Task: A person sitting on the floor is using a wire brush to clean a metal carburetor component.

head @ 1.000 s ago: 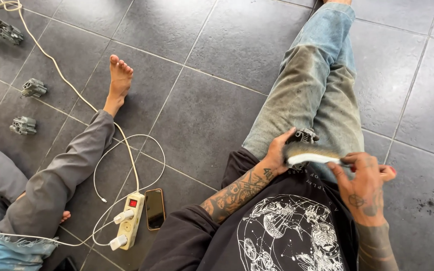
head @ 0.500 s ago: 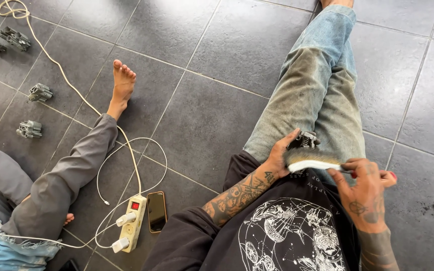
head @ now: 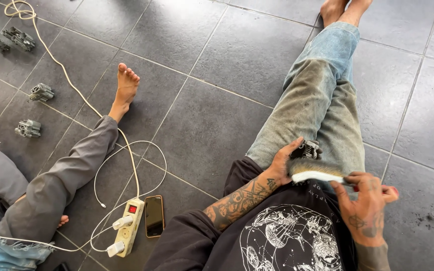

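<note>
I sit on a dark tiled floor with my legs stretched out in faded jeans (head: 322, 100). My left hand (head: 283, 164) grips a small grey metal part (head: 306, 149) over my lap. My right hand (head: 366, 206) holds a brush (head: 316, 171) with a white back and tan bristles; a bit of red handle shows by my fingers. The bristles lie against the metal part.
Another person sits at the left, a leg in grey trousers (head: 56, 183) and a bare foot (head: 125, 88) stretched out. A white power strip (head: 125, 227) with cables and a dark phone (head: 153, 215) lie beside me. Several grey metal parts (head: 41, 92) lie on the tiles at far left.
The view has tilted upward a little. My hands stay over my lap with the brush against the part; the brush has shifted slightly.
</note>
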